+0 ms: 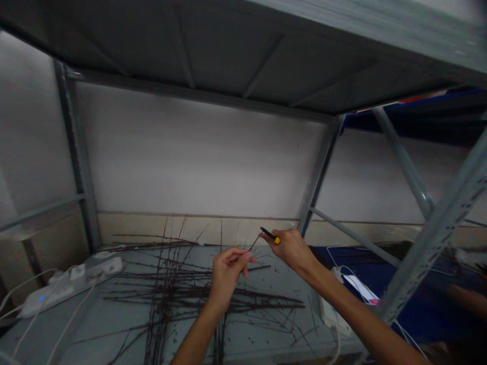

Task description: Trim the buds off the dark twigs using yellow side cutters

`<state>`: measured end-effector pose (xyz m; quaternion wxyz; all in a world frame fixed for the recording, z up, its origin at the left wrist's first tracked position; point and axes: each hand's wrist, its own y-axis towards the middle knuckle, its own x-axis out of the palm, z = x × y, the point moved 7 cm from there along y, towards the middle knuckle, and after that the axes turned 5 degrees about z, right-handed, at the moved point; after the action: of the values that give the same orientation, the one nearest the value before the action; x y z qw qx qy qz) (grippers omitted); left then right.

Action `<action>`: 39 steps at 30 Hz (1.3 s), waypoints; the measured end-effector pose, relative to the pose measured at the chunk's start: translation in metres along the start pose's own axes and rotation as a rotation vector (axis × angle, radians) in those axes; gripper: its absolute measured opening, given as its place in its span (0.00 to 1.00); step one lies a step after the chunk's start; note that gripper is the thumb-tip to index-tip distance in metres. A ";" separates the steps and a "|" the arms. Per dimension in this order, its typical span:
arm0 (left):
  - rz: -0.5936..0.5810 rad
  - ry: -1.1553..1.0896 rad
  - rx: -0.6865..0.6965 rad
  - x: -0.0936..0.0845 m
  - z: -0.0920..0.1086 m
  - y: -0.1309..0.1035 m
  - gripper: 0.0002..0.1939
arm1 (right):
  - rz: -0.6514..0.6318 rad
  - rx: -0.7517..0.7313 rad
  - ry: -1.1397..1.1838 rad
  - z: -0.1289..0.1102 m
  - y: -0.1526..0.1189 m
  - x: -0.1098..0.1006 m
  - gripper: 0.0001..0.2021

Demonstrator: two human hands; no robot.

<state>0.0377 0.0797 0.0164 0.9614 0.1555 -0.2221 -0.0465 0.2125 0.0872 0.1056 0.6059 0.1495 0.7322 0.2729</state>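
Reference point: the twig pile [163, 299], dark thin lengths heaped crosswise on the grey shelf [95, 337].

Far left of the pile, I see a white power strip [70, 284], blue light lit, white cables [78, 317] trailing from it toward the near edge. The pile itself: some lengths run left-right, others cross them toward the near side; small dark scraps lie scattered at its right part.

Above the pile, right of its densest crossing: the person's left hand [230, 266], thumb and fingertips pinching a single twig [254, 242]. This twig is off the shelf, over the back part of the pile, slanting up to the right. At its upper end, the right hand [291, 246], fingers closed on a black-and-yellow tool [275, 238], dark tip pointing left. Whether the tool touches the twig: cannot tell.

Right of the pile: a white block [335, 312] with a cable, then white paper [359, 288] on a blue surface [413, 306]. Farther right, past a slanting metal post [437, 233], another person's hand [467, 299], blurred; grip cannot be told.
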 end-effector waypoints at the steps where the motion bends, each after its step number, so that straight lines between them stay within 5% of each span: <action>1: 0.014 -0.011 -0.006 -0.002 0.001 0.000 0.15 | -0.001 0.038 0.079 -0.001 0.002 0.003 0.22; 5: 0.099 -0.107 -0.037 -0.017 0.013 0.001 0.16 | -0.036 0.258 0.419 0.002 0.001 0.030 0.27; 9: 0.159 -0.310 -0.035 -0.031 0.039 -0.006 0.16 | -0.156 0.363 0.584 -0.004 -0.007 0.079 0.29; 15: 0.112 -0.536 -0.058 -0.028 0.079 -0.027 0.14 | -0.250 0.382 0.741 -0.040 0.001 0.149 0.24; 19: 0.078 -0.589 -0.088 -0.022 0.091 -0.037 0.14 | -0.281 0.378 0.694 -0.057 0.019 0.173 0.20; 25: 0.044 -0.619 -0.098 -0.021 0.100 -0.045 0.12 | -0.075 0.451 0.499 -0.034 0.037 0.164 0.27; 32: -0.030 -0.572 -0.077 -0.012 0.113 -0.067 0.11 | -0.291 0.429 0.693 -0.028 0.029 0.172 0.12; 39: 0.318 -0.333 0.090 -0.045 0.084 -0.014 0.18 | -0.159 0.259 0.925 -0.064 -0.002 0.106 0.19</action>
<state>-0.0396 0.0503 0.0652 0.8988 0.1515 -0.4013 0.0903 0.1272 0.1299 0.0262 0.2125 0.0304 0.9617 0.1702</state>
